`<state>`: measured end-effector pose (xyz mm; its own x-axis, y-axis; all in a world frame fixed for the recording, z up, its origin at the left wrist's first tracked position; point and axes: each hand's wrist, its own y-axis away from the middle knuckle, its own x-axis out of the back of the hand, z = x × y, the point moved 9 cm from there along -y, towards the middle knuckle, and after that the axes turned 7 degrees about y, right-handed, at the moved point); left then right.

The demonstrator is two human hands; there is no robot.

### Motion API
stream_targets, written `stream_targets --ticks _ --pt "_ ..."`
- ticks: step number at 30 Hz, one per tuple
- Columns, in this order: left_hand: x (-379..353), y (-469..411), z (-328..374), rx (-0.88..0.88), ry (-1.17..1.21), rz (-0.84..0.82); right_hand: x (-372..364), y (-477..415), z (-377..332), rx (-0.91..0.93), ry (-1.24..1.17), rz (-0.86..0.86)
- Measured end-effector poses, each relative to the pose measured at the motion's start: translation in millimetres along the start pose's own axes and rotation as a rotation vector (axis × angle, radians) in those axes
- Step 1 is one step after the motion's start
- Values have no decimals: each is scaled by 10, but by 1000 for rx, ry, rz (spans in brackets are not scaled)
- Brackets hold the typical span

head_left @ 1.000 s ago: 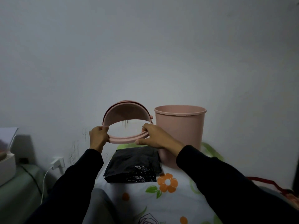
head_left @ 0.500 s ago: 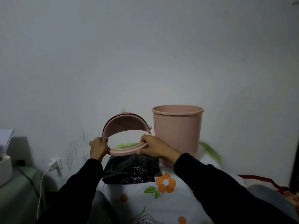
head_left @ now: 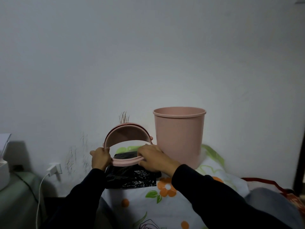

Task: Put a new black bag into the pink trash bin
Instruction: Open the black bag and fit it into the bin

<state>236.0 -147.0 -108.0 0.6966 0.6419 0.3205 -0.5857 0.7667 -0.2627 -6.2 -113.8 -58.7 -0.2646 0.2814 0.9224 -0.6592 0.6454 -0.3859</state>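
The pink trash bin (head_left: 179,138) stands upright and open-topped on a flowered cloth, right of centre near the wall. I hold its pink rim ring (head_left: 127,133) tilted just left of the bin. My left hand (head_left: 100,158) grips the ring's left side and my right hand (head_left: 152,158) grips its front right edge. A folded black bag (head_left: 132,176) lies flat on the cloth under the ring and hands; part of it shows through the ring's opening.
The flowered cloth (head_left: 166,204) covers a soft raised surface beneath the bin. A white charger (head_left: 53,169) with a cable hangs on the wall at the left. A white box (head_left: 3,164) sits at the far left edge. The grey wall stands close behind.
Both hands have lowered the pink ring toward the black bag. The view has tilted up slightly, so everything sits lower in the frame.
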Motion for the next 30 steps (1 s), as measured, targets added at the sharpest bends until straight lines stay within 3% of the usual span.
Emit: stream_targets --ticks 10,17,22,25,27,30 --pt "-9 198 138 -20 -106 1 -42 -11 -580 151 48 44" --pt "43 233 154 -53 -43 6 -162 -8 -584 124 -44 -17" --pt "55 321 61 137 342 -109 -183 16 -539 117 -63 -22" --pt "118 339 -111 257 534 -92 -159 8 -540 112 -81 -9" --pt "165 311 -260 320 440 -48 -156 4 -537 112 -85 -6" --pt "65 310 -354 372 212 -166 -148 -1 -531 109 -92 2"
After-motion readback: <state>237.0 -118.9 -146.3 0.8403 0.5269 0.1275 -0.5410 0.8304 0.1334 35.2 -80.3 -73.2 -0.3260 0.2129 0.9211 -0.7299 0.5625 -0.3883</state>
